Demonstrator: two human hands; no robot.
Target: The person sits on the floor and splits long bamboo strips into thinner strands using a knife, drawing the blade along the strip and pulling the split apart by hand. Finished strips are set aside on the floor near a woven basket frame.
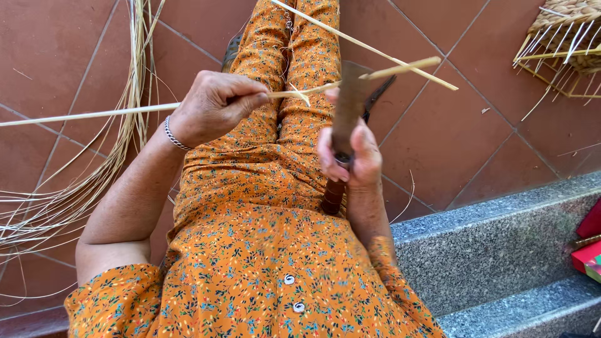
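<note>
My left hand [213,106] closes its grip around a long pale cane strip [94,115], thumb and fingers pinching it just left of my knees. The strip runs from the far left edge of the scene, through that pinch, and on to the right, where it meets the blade of the knife [348,103]. Past the blade the strip splits into two thinner pieces: one short end pointing right, the other a long sliver crossing diagonally from above my legs down to the right.

My right hand [347,159] wraps a tight grip around the knife at the top of its dark wooden handle, the blade standing upright and tilted slightly right, the handle end pointing down toward my lap. A silver bracelet [174,136] sits on my left wrist.

I sit in an orange flowered dress [250,250], legs stretched out over the reddish tiled floor [451,131]. On the floor to my left lies a loose bundle of thin cane strands [119,112], curving from far to near. A grey stone step [494,238] runs along my right, and at the far right corner rests a partly woven basket [563,37] with bare stakes sticking out.
</note>
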